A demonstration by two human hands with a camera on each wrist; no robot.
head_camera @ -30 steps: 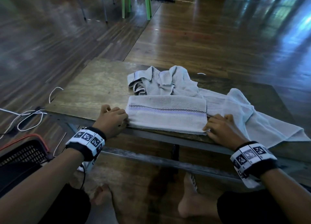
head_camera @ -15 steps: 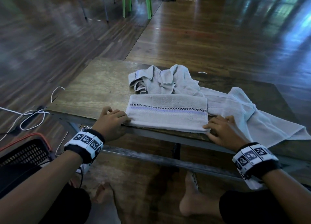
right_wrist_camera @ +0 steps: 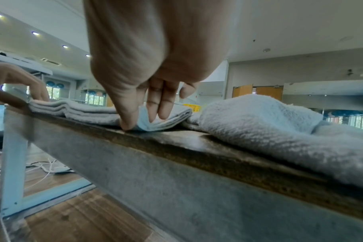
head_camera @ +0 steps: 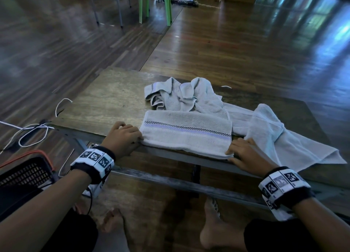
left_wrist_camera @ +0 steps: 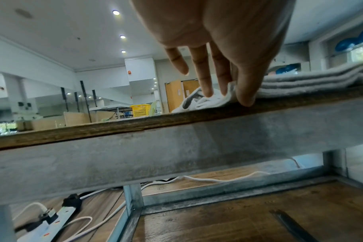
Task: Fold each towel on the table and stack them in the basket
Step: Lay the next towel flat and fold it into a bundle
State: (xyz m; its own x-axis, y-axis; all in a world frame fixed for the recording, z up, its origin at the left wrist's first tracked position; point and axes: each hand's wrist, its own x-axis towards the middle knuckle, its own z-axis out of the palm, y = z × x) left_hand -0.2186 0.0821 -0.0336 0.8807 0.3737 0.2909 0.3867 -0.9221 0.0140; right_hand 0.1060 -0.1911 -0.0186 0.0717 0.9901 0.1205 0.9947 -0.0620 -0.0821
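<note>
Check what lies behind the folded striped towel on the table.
Behind the folded towel sits a crumpled grey towel, touching its far edge; a pale blue towel spreads to its right. Whatever lies beneath them is covered.

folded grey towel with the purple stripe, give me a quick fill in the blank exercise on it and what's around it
1. The folded grey towel with the purple stripe lies at the near edge of the wooden ____.
2. The left hand and the right hand each pinch one ____ of it.
3. The crumpled grey towel lies ____ it, farther from the person.
4. The black mesh basket stands on the ____.

Missing words: table; end; behind; floor
</note>
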